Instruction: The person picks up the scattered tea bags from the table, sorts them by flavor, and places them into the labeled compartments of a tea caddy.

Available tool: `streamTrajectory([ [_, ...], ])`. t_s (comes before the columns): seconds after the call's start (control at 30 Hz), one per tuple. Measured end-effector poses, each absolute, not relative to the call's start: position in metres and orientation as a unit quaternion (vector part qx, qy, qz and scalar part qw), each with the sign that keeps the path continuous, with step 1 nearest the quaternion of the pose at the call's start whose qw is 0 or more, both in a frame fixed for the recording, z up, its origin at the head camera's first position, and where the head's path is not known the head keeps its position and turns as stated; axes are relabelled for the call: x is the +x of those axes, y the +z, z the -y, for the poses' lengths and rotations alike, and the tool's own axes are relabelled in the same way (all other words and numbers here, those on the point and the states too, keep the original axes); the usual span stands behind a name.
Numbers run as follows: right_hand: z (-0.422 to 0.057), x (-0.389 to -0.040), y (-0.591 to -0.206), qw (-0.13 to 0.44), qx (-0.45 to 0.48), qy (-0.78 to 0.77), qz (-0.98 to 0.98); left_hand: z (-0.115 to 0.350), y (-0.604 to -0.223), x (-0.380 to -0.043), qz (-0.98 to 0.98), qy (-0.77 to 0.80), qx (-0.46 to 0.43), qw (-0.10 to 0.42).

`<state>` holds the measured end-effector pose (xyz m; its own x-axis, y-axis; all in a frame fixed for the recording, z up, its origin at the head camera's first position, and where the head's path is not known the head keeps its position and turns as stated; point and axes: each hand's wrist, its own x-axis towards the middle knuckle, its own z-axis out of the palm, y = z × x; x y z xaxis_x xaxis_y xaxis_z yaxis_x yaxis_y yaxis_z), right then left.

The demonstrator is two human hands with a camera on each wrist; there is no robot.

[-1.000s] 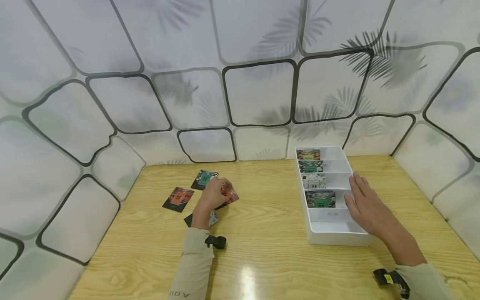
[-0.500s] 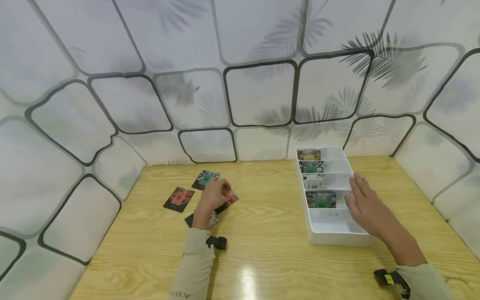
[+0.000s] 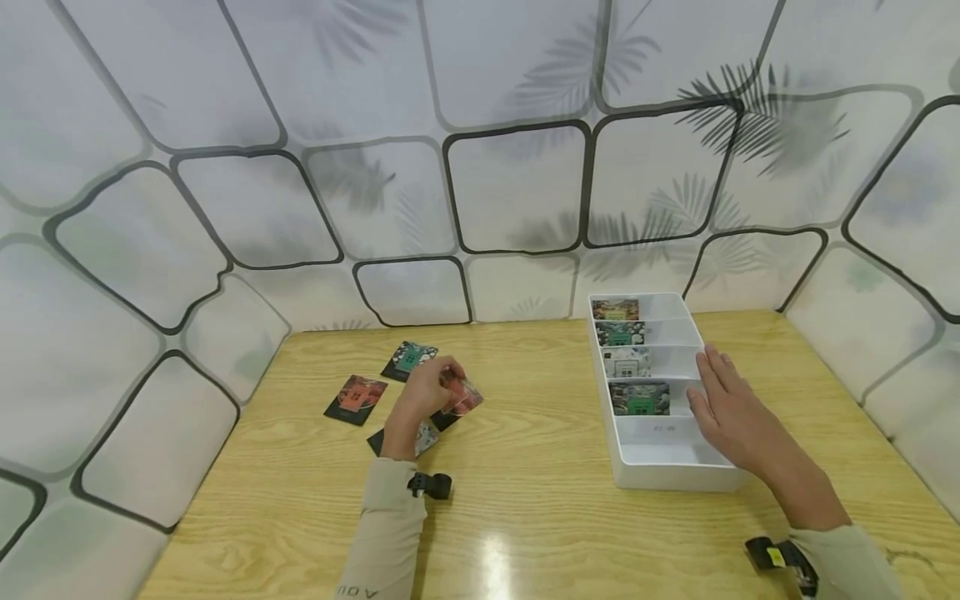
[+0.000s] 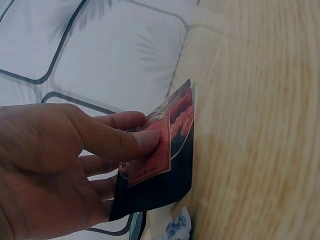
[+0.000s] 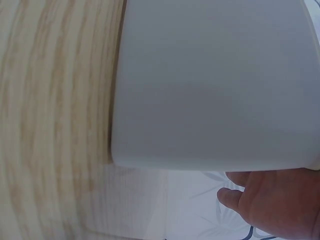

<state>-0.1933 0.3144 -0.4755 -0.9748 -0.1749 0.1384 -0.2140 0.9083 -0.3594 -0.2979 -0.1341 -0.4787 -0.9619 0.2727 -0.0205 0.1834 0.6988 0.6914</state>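
In the head view my left hand (image 3: 427, 390) pinches a red-and-black sachet (image 3: 467, 398) between thumb and fingers. The left wrist view shows the thumb across the red label of this sachet (image 4: 150, 172), which is tilted close to the tabletop. Around that hand lie another red-and-black sachet (image 3: 356, 398), a green-labelled one (image 3: 410, 357) and a white-patterned one (image 3: 426, 438), partly hidden by the wrist. My right hand (image 3: 738, 421), fingers straight, rests along the right rim of a white divided box (image 3: 678, 477). Its fingers (image 5: 231, 198) show beyond the box wall in the right wrist view.
Inside the box stand an orange sachet (image 3: 617, 309), a green one (image 3: 621, 333), a white one (image 3: 627, 362) and a wider green one (image 3: 641, 399), each in its own compartment. A patterned wall (image 3: 517, 287) borders the wooden table (image 3: 540, 500) behind and at both sides.
The held sachet has shifted slightly to the right and shows more of its face. My left hand has barely moved. The right hand and the box have stayed in place.
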Motion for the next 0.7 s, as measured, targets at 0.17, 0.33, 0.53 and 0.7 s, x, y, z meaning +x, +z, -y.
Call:
streamTrajectory([
  [0.17,-0.315,-0.193,-0.477,0.051,0.1,0.191,0.975,0.131,-0.476,-0.298,-0.911,0.388,0.133,0.055],
  [0.33,-0.316,-0.193,-0.477,0.054,0.103,0.194,0.974,0.129,-0.473,-0.298,-0.899,0.41,0.149,0.04],
  [0.53,-0.316,-0.193,-0.478,0.059,0.104,0.192,0.974,0.128,-0.469,-0.298,-0.885,0.432,0.173,0.022],
  [0.7,-0.315,-0.194,-0.476,0.057,0.103,0.19,0.975,0.125,-0.464,-0.297,-0.872,0.452,0.184,0.025],
])
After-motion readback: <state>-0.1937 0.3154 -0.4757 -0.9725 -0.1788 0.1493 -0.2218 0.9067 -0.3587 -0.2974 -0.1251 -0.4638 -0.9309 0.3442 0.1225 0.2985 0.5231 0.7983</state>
